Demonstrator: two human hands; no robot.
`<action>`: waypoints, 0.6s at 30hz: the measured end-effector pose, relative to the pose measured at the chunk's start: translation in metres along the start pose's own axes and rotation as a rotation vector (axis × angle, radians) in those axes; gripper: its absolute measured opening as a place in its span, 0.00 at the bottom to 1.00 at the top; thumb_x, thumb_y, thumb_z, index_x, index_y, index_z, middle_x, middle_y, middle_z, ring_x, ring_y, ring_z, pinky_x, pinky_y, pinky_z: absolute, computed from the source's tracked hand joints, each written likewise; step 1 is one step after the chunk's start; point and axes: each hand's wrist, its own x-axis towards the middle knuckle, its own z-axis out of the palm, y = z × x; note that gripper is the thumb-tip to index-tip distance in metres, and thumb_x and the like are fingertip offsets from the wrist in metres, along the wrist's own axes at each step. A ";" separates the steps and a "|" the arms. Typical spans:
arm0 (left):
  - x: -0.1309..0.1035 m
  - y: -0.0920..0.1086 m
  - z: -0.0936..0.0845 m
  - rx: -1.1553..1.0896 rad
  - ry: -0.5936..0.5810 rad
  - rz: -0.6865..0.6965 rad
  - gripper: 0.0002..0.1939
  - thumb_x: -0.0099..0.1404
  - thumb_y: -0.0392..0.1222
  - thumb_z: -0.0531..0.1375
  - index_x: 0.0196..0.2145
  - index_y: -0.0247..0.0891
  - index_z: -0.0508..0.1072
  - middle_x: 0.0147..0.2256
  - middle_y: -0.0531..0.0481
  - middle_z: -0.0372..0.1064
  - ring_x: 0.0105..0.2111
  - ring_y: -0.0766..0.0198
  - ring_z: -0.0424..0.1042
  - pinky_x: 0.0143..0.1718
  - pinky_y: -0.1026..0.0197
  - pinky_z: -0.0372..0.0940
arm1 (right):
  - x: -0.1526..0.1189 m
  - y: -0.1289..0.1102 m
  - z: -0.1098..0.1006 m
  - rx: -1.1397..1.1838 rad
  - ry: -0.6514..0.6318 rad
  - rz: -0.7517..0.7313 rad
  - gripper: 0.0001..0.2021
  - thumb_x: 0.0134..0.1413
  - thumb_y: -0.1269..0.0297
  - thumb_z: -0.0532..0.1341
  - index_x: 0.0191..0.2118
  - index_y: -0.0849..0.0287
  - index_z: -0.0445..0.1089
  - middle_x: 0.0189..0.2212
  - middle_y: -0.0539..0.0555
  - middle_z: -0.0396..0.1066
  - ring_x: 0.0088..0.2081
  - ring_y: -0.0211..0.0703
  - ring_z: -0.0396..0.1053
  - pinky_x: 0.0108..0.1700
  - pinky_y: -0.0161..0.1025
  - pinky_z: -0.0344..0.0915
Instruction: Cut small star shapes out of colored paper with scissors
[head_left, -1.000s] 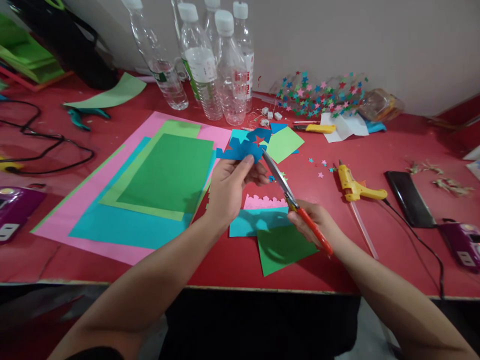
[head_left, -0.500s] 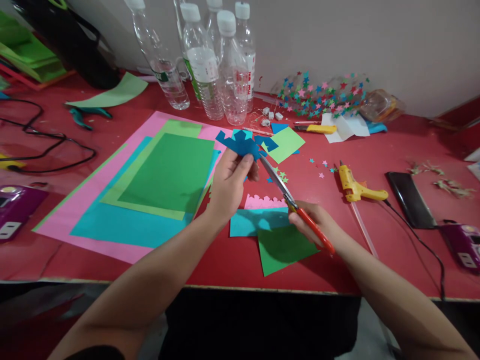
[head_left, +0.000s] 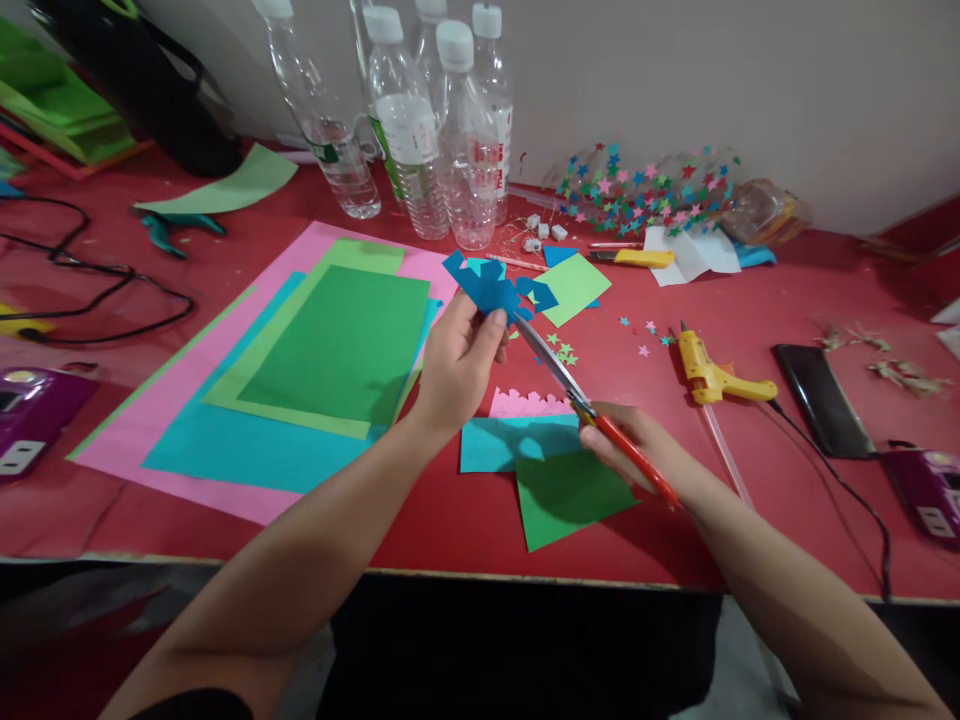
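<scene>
Pinched between thumb and fingers of my left hand (head_left: 463,362) is a dark blue piece of paper (head_left: 491,288) with a jagged, notched outline. My right hand (head_left: 622,440) grips red-handled scissors (head_left: 551,360), whose blade tips meet the lower right edge of the blue paper. Below the scissors lie a pink paper strip with a notched edge (head_left: 525,403), a light blue paper piece (head_left: 487,446) and a green paper piece (head_left: 570,500). Small green paper stars (head_left: 562,352) are scattered just behind the blades.
Large coloured sheets (head_left: 337,345) are stacked at left. Several plastic bottles (head_left: 409,130) stand at the back, near a star-covered bottle (head_left: 645,190) on its side. A yellow utility knife (head_left: 637,258), a glue gun (head_left: 712,375) with its cord and a black phone (head_left: 821,400) lie right.
The blue paper has turned slightly in my left hand. The scissor blades have shifted a little left and closed somewhat at its edge.
</scene>
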 end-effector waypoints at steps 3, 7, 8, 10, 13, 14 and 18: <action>0.000 -0.002 -0.001 0.010 -0.006 0.011 0.07 0.62 0.43 0.59 0.27 0.40 0.68 0.22 0.54 0.64 0.21 0.70 0.64 0.24 0.64 0.60 | 0.000 0.000 0.000 -0.002 0.006 0.003 0.23 0.55 0.41 0.55 0.24 0.56 0.53 0.17 0.44 0.52 0.18 0.32 0.52 0.20 0.32 0.46; 0.001 -0.002 -0.002 0.025 -0.033 0.033 0.06 0.62 0.41 0.58 0.27 0.40 0.68 0.22 0.55 0.64 0.21 0.71 0.64 0.24 0.65 0.60 | 0.000 0.001 -0.001 0.017 0.003 0.004 0.22 0.55 0.43 0.56 0.24 0.56 0.52 0.17 0.44 0.51 0.18 0.31 0.51 0.19 0.32 0.46; 0.002 -0.002 -0.003 0.029 -0.038 0.030 0.06 0.62 0.40 0.58 0.27 0.40 0.67 0.22 0.55 0.64 0.20 0.71 0.64 0.23 0.65 0.60 | 0.000 0.001 -0.001 0.021 0.002 0.002 0.22 0.55 0.43 0.56 0.24 0.56 0.52 0.17 0.44 0.51 0.18 0.31 0.50 0.19 0.32 0.46; 0.003 0.000 -0.003 0.020 -0.044 0.016 0.06 0.61 0.39 0.58 0.26 0.40 0.67 0.21 0.55 0.64 0.20 0.71 0.63 0.22 0.65 0.60 | 0.000 0.001 -0.001 0.030 -0.003 -0.005 0.22 0.56 0.44 0.55 0.23 0.56 0.52 0.17 0.44 0.50 0.18 0.31 0.50 0.19 0.32 0.46; 0.005 0.003 -0.002 -0.034 -0.043 -0.020 0.06 0.60 0.38 0.58 0.25 0.39 0.67 0.20 0.56 0.63 0.19 0.71 0.62 0.20 0.66 0.59 | 0.000 0.001 0.000 0.057 -0.016 -0.004 0.21 0.56 0.45 0.55 0.24 0.56 0.52 0.17 0.44 0.51 0.17 0.31 0.51 0.18 0.32 0.46; 0.005 0.004 -0.001 -0.060 -0.041 -0.040 0.07 0.60 0.38 0.58 0.24 0.39 0.67 0.19 0.56 0.63 0.18 0.72 0.62 0.20 0.66 0.59 | 0.000 0.001 0.001 0.078 -0.018 0.003 0.21 0.56 0.45 0.55 0.24 0.55 0.52 0.16 0.44 0.52 0.16 0.31 0.51 0.18 0.31 0.46; 0.003 0.004 0.001 -0.160 -0.065 -0.140 0.07 0.60 0.38 0.57 0.24 0.38 0.66 0.20 0.55 0.65 0.18 0.72 0.63 0.20 0.66 0.60 | -0.001 0.002 0.004 0.187 -0.018 0.087 0.20 0.55 0.45 0.54 0.25 0.55 0.53 0.14 0.41 0.51 0.13 0.30 0.50 0.16 0.31 0.47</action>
